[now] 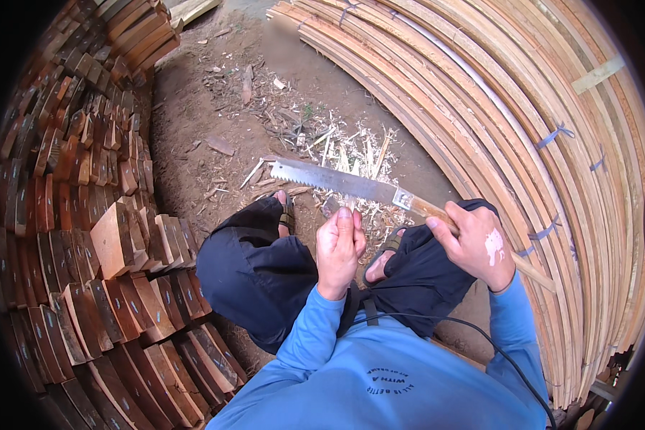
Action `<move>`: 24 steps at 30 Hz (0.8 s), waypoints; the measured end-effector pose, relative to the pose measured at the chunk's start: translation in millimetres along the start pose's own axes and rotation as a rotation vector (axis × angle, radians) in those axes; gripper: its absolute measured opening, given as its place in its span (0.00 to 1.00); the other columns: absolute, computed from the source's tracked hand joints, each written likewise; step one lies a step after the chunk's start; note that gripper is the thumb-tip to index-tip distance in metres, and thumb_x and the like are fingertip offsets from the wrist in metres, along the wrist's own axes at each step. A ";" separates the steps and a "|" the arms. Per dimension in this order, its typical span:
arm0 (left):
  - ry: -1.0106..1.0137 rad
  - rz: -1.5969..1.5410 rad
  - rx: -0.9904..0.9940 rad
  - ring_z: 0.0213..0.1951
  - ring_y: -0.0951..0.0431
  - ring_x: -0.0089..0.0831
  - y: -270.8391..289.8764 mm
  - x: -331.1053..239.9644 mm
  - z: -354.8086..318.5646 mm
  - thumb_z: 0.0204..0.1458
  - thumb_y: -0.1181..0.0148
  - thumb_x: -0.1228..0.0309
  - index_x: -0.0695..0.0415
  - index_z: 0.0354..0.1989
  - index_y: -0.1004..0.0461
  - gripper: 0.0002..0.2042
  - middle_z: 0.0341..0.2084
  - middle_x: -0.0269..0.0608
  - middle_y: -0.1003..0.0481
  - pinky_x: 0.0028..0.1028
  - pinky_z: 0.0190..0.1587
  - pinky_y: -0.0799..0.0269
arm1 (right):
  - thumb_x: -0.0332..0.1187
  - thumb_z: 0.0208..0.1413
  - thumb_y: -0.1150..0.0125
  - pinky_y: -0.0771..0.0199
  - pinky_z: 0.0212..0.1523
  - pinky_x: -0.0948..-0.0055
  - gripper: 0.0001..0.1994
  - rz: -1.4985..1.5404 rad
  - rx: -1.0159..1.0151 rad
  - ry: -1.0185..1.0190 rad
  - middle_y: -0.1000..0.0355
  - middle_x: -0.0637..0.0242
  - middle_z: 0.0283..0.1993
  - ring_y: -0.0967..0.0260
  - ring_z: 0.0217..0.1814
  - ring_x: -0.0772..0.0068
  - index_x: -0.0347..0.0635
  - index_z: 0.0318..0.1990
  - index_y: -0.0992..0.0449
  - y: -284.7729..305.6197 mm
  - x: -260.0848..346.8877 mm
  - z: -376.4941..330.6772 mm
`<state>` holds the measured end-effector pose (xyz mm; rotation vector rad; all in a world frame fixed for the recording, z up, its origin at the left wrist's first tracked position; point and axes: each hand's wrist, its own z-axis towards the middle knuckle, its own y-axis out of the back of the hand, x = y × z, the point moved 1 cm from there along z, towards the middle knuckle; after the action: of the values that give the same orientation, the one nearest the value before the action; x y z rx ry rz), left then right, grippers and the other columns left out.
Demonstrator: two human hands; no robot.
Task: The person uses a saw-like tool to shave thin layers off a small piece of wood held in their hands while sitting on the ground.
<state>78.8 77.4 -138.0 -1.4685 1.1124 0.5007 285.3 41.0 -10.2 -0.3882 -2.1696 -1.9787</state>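
Note:
A hand saw [337,180] with a long toothed steel blade and a wooden handle lies across the space in front of me. My right hand [469,240] is wrapped round the handle, and its rear end sticks out past my wrist. The blade points left with its teeth facing toward me. Just below the middle of the blade, my left hand [340,247] is closed in a pinch, thumb against the fingers. A small greyish thing shows at its fingertips, too unclear to name. Whether the fingertips touch the blade I cannot tell.
Stacked short timber blocks [122,236] rise on the left. Long bundled wooden strips [466,107], tied with bluish bands, fill the right side. Pale wood shavings [358,154] litter the dirt ground [208,107] ahead. A black cable [473,326] crosses my lap.

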 end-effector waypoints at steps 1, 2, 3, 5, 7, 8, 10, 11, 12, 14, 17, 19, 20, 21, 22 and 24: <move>0.010 -0.021 0.015 0.15 0.44 0.13 -0.2 -0.7 0.0 0.74 0.60 0.59 0.57 0.31 0.34 0.19 0.12 0.26 0.39 0.19 0.19 0.49 | 0.49 0.61 0.37 0.32 0.23 0.51 0.21 -0.024 0.005 0.005 0.36 0.47 0.14 0.31 0.20 0.41 0.39 0.27 0.26 -0.3 -1.5 -1.4; 0.019 -0.043 0.030 0.15 0.44 0.13 -0.1 -1.7 0.0 0.74 0.60 0.59 0.57 0.31 0.34 0.19 0.12 0.26 0.39 0.19 0.19 0.49 | 0.49 0.61 0.37 0.32 0.23 0.52 0.21 -0.021 0.004 0.009 0.36 0.47 0.14 0.31 0.20 0.41 0.38 0.27 0.26 -0.6 -4.0 -1.6; 0.029 -0.064 0.045 0.15 0.44 0.13 -0.4 -2.4 -0.2 0.74 0.60 0.59 0.57 0.31 0.34 0.19 0.12 0.26 0.39 0.19 0.19 0.49 | 0.49 0.61 0.37 0.32 0.23 0.52 0.21 -0.018 0.003 0.013 0.36 0.48 0.14 0.31 0.20 0.41 0.38 0.27 0.26 -1.1 -7.4 -1.5; 0.031 -0.079 0.072 0.14 0.46 0.14 -1.7 -4.1 -1.0 0.74 0.60 0.58 0.56 0.31 0.35 0.19 0.11 0.26 0.41 0.20 0.18 0.51 | 0.49 0.61 0.37 0.32 0.23 0.52 0.21 -0.019 -0.010 0.024 0.35 0.48 0.14 0.31 0.19 0.41 0.38 0.27 0.25 -2.0 -15.6 -0.1; 0.033 -0.077 0.081 0.13 0.47 0.14 -1.7 -2.5 -1.3 0.74 0.60 0.59 0.56 0.31 0.36 0.18 0.11 0.25 0.41 0.21 0.18 0.52 | 0.48 0.62 0.38 0.32 0.23 0.52 0.22 -0.022 -0.035 0.041 0.34 0.47 0.15 0.32 0.19 0.40 0.37 0.27 0.25 -6.8 -29.4 6.5; 0.036 -0.067 0.079 0.13 0.47 0.15 -2.3 0.7 -1.1 0.74 0.60 0.59 0.56 0.32 0.36 0.18 0.11 0.25 0.41 0.21 0.18 0.52 | 0.48 0.63 0.40 0.33 0.23 0.52 0.22 -0.019 -0.116 -0.013 0.34 0.46 0.16 0.32 0.20 0.39 0.37 0.27 0.25 -13.2 -39.4 10.4; 0.027 -0.057 0.094 0.14 0.46 0.14 -3.6 -1.1 -2.6 0.73 0.59 0.59 0.56 0.32 0.35 0.18 0.11 0.26 0.40 0.20 0.18 0.50 | 0.47 0.65 0.42 0.33 0.24 0.51 0.22 -0.015 -0.279 -0.121 0.33 0.44 0.19 0.32 0.22 0.37 0.36 0.27 0.24 -23.0 -59.2 21.3; 0.016 -0.056 0.113 0.14 0.45 0.14 -4.4 -6.5 -6.1 0.73 0.59 0.59 0.57 0.32 0.34 0.18 0.12 0.26 0.39 0.20 0.19 0.49 | 0.45 0.67 0.45 0.35 0.27 0.50 0.22 -0.074 -0.241 -0.127 0.32 0.41 0.22 0.32 0.25 0.35 0.34 0.27 0.25 -14.6 -68.7 26.1; 0.005 -0.055 0.131 0.15 0.43 0.14 -4.6 -10.2 -7.5 0.73 0.59 0.59 0.57 0.32 0.33 0.19 0.12 0.26 0.38 0.20 0.19 0.48 | 0.45 0.68 0.45 0.35 0.28 0.49 0.22 -0.043 -0.227 -0.144 0.32 0.40 0.23 0.32 0.25 0.35 0.34 0.27 0.25 -13.6 -70.3 24.4; 0.022 -0.038 0.073 0.15 0.43 0.14 -0.8 -7.3 -4.0 0.73 0.58 0.61 0.57 0.31 0.33 0.18 0.13 0.26 0.38 0.20 0.19 0.48 | 0.45 0.68 0.45 0.36 0.29 0.49 0.23 0.027 -0.182 -0.160 0.32 0.40 0.23 0.32 0.27 0.35 0.33 0.26 0.26 -13.9 -68.7 21.2; 0.005 0.071 0.011 0.15 0.40 0.14 0.1 -2.9 -1.3 0.73 0.57 0.63 0.57 0.31 0.32 0.17 0.13 0.27 0.36 0.21 0.19 0.46 | 0.46 0.64 0.41 0.35 0.26 0.51 0.23 0.067 -0.075 -0.113 0.36 0.43 0.18 0.32 0.23 0.37 0.34 0.25 0.27 -5.1 -35.2 8.8; -0.058 0.265 -0.044 0.15 0.36 0.17 -1.0 -3.2 -1.7 0.72 0.56 0.64 0.58 0.30 0.32 0.17 0.13 0.30 0.34 0.22 0.19 0.43 | 0.47 0.61 0.37 0.34 0.23 0.52 0.22 0.012 -0.060 -0.022 0.37 0.46 0.15 0.32 0.20 0.40 0.36 0.24 0.28 -5.7 -23.9 -0.8; -0.111 0.409 -0.082 0.14 0.34 0.19 -2.2 -6.0 -2.1 0.72 0.56 0.65 0.58 0.29 0.32 0.17 0.12 0.33 0.33 0.24 0.19 0.41 | 0.48 0.61 0.37 0.34 0.23 0.52 0.22 -0.008 -0.047 -0.024 0.37 0.46 0.14 0.32 0.20 0.40 0.37 0.24 0.27 -6.1 -19.4 -4.5; -0.163 0.553 -0.120 0.14 0.32 0.22 -3.3 -8.4 -2.3 0.71 0.55 0.66 0.59 0.29 0.31 0.16 0.12 0.35 0.32 0.26 0.19 0.40 | 0.48 0.61 0.37 0.33 0.23 0.52 0.22 -0.028 -0.035 -0.025 0.37 0.46 0.14 0.32 0.20 0.40 0.37 0.25 0.27 -4.4 -12.0 -7.0; -0.234 0.627 -0.144 0.14 0.32 0.21 -5.1 -10.1 -2.2 0.71 0.55 0.66 0.59 0.28 0.32 0.17 0.12 0.34 0.33 0.25 0.19 0.40 | 0.48 0.61 0.37 0.33 0.23 0.52 0.22 -0.050 -0.021 -0.024 0.36 0.46 0.14 0.31 0.20 0.40 0.38 0.25 0.27 -3.1 -8.1 -8.5; -0.375 0.774 -0.193 0.13 0.33 0.19 -8.5 -12.1 -2.0 0.71 0.56 0.67 0.59 0.26 0.32 0.18 0.10 0.33 0.34 0.25 0.18 0.41 | 0.49 0.61 0.37 0.31 0.24 0.49 0.21 -0.070 -0.070 -0.032 0.34 0.46 0.15 0.30 0.20 0.40 0.38 0.26 0.26 -8.1 -13.9 -7.3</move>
<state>79.9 78.7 -123.1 -0.9914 1.3240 1.3934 295.6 32.1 -21.3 -0.3605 -2.1663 -2.1040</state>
